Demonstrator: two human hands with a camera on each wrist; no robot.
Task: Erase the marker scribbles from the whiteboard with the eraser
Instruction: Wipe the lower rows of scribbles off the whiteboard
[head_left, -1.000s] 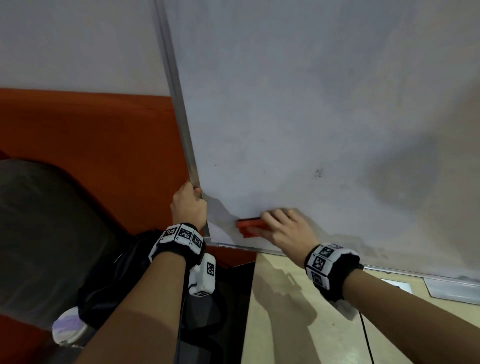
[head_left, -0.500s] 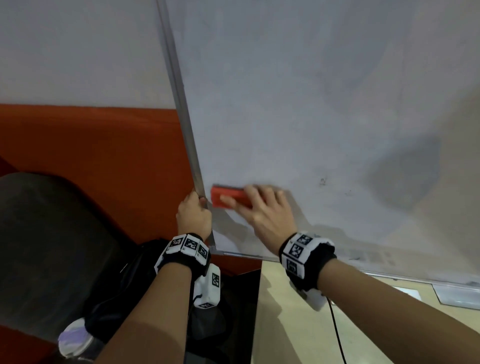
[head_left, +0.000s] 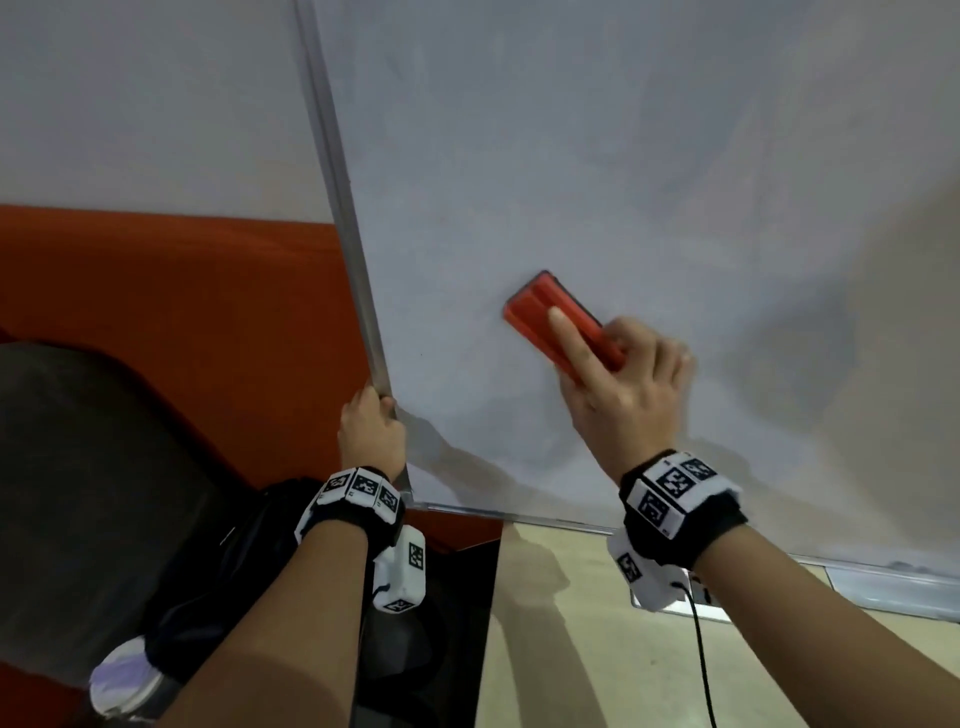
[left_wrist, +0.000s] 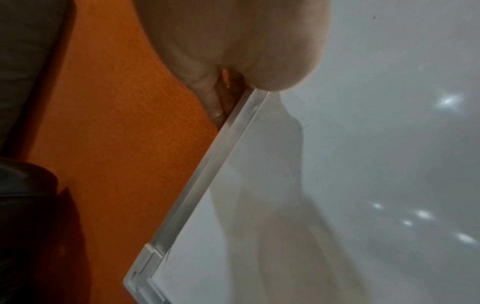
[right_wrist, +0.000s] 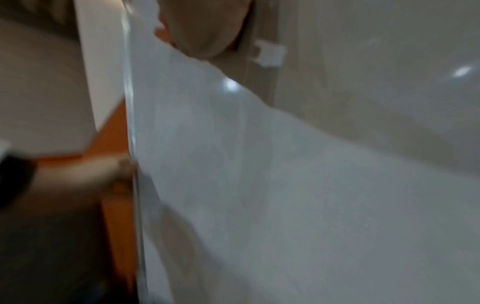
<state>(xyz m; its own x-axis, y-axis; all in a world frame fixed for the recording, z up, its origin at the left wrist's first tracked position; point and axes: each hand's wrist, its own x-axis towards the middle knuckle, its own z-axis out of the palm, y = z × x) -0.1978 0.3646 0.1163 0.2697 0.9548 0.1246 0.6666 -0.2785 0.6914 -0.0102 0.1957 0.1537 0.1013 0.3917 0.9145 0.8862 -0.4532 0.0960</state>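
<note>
A large whiteboard (head_left: 623, 182) with a metal frame fills the upper right of the head view; its surface looks smudged grey, with no distinct marks showing. My right hand (head_left: 623, 384) grips a red eraser (head_left: 556, 317) and presses it flat on the board, tilted diagonally. My left hand (head_left: 371, 426) clutches the board's left frame edge (head_left: 358, 291) near the bottom corner; the left wrist view shows my fingers (left_wrist: 210, 96) wrapped behind the frame (left_wrist: 207, 174). The right wrist view is blurred and shows only board surface (right_wrist: 285, 185).
An orange panel (head_left: 182, 322) stands left of the board, under a pale wall. A dark chair (head_left: 78, 493) and a black bag (head_left: 223, 571) sit at the lower left. A beige surface (head_left: 571, 649) lies below the board, with a black cable (head_left: 701, 654) running across it.
My right hand has carried the eraser from the board's bottom edge up and to the right, turning it diagonal. The left hand has kept its hold on the frame.
</note>
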